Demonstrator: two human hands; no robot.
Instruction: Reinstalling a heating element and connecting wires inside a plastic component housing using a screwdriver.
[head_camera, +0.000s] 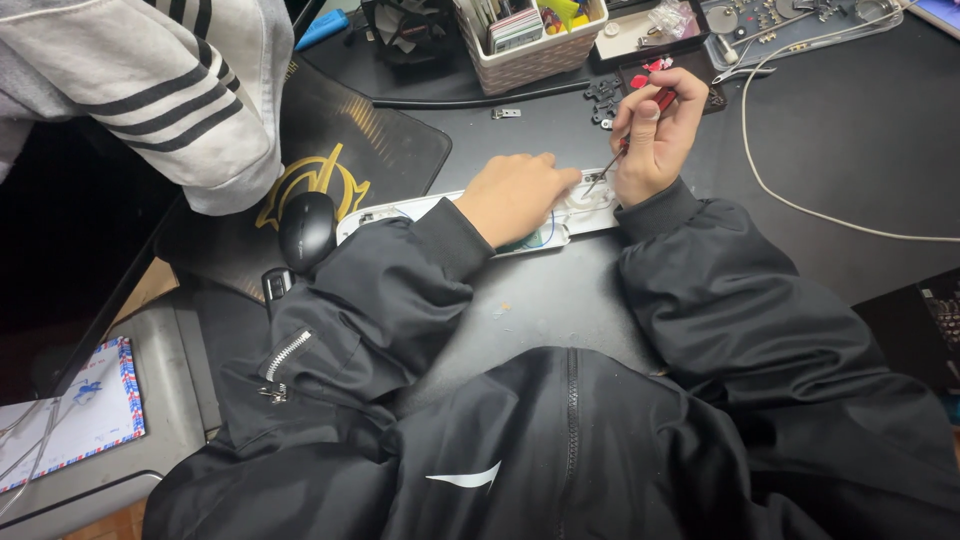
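A long white flat device (400, 212) with its inside showing lies across the black desk. My left hand (512, 195) presses down on its middle, fingers curled over it. My right hand (655, 140) grips a red-handled screwdriver (640, 120), whose tip meets the device's right end (600, 190). Thin wires show under my left hand. Both arms wear black jacket sleeves.
A black mouse (306, 228) sits on a dark mouse pad (350, 150) to the left. A white basket (530, 45) of cards, trays of small parts (790, 20), small black parts (603, 100) and a white cable (790, 200) lie beyond. Another person's striped grey sleeve (170, 90) hangs at top left.
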